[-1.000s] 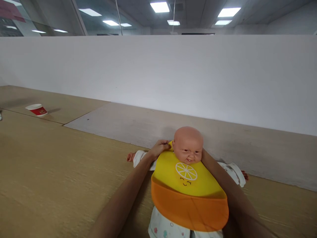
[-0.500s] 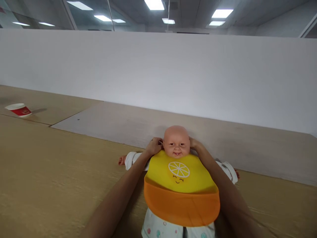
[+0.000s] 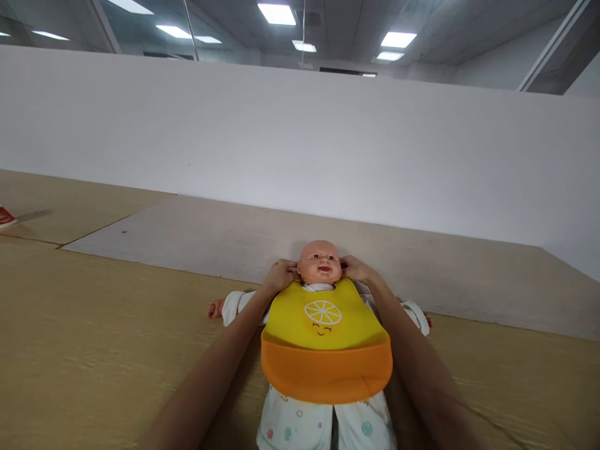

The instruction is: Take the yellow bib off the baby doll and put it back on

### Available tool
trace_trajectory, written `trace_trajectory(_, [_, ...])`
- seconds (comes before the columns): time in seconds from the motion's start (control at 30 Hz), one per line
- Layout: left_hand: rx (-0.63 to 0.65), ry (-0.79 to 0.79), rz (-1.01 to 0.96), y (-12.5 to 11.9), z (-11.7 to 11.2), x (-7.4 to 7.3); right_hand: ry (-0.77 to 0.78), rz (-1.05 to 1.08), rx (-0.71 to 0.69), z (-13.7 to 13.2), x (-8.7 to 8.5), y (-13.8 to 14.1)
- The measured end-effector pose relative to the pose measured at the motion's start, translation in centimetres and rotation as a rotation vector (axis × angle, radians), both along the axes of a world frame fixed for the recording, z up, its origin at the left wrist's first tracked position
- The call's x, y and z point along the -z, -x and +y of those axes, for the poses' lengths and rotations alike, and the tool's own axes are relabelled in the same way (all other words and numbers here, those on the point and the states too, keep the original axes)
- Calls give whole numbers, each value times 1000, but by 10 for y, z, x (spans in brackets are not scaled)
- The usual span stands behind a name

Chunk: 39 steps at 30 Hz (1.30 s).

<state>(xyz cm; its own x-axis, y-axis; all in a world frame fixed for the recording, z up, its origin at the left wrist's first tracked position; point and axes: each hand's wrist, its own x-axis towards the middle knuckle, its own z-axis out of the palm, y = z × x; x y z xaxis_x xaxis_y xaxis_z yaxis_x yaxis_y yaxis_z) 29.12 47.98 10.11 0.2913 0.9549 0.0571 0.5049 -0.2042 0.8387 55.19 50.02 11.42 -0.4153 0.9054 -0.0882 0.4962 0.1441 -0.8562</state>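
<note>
A baby doll (image 3: 319,261) lies on its back on the wooden table, its arms spread, in white clothes with coloured dots. Over its chest is a bib (image 3: 323,322), yellow with a lemon-slice print and an orange catch pocket at the bottom. Beside the doll's neck, on the left, my left hand (image 3: 281,275) is closed round one upper end of the bib. My right hand (image 3: 356,270) pinches the other upper end at the right of the neck. Fingertips of both hands are partly hidden by the doll's head.
A red and white paper cup (image 3: 6,217) is cut off by the left edge of the view. A white wall (image 3: 300,144) runs along the back of the table (image 3: 117,337), with glass panes above it. A pale grey panel (image 3: 210,231) lies behind the doll.
The doll's head has tipped back, baring its white collar. My right hand has come out from behind the head to the side of the neck. The view has shifted right.
</note>
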Motion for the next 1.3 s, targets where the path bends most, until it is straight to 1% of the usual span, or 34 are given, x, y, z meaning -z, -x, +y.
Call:
trace_trajectory(0.1, [-35, 16, 27, 1, 5, -3, -12, -15, 11, -10, -1, -4])
trace_trajectory(0.17, [-67, 19, 13, 2, 5, -7, 20, 27, 62, -23, -4, -9])
trace_trajectory(0.27, [-43, 51, -80, 9, -4, -17, 130, 134, 163, -54, -13, -21])
trace_trajectory(0.33, [-24, 108, -145, 16, -16, -25, 166, 187, 178, -77, -21, -30])
trace_trajectory(0.43, [-31, 161, -188, 27, -41, -39, 188, 219, 149, -110, -33, -42])
trace_trajectory(0.5, [-48, 112, -217, 32, -60, -49, 194, 240, 148, -130, -37, -46])
trace_trajectory(0.57, [-56, 58, -248, 36, -82, -59, 197, 282, 151, -149, -37, -47])
trace_trajectory(0.63, [-39, 52, -244, 39, -105, -67, 222, 373, 161, -167, -33, -46])
trace_trajectory(0.73, [-40, 115, -207, 43, -140, -75, 302, 543, 196, -191, -26, -43])
trace_trajectory(0.8, [-23, 197, -246, 46, -158, -78, 329, 633, 240, -206, -23, -42])
trace_trajectory(0.87, [35, 297, -325, 49, -172, -80, 336, 688, 286, -219, -25, -42])
trace_trajectory(0.93, [81, 354, -379, 52, -185, -80, 340, 693, 311, -233, -30, -42])
trace_trajectory(1.0, [120, 362, -395, 57, -198, -78, 341, 647, 307, -248, -37, -42])
trace_trajectory(1.1, [241, 382, -381, 66, -218, -65, 314, 501, 252, -270, -40, -47])
trace_trajectory(1.13, [268, 394, -362, 68, -224, -59, 295, 432, 233, -276, -38, -50])
trace_trajectory(1.2, [267, 401, -291, 68, -234, -43, 232, 270, 225, -284, -26, -58])
trace_trajectory(1.23, [255, 389, -229, 66, -238, -36, 171, 179, 249, -286, -17, -62])
trace_trajectory(1.3, [237, 314, -69, 59, -243, -21, -12, -9, 343, -285, 4, -70])
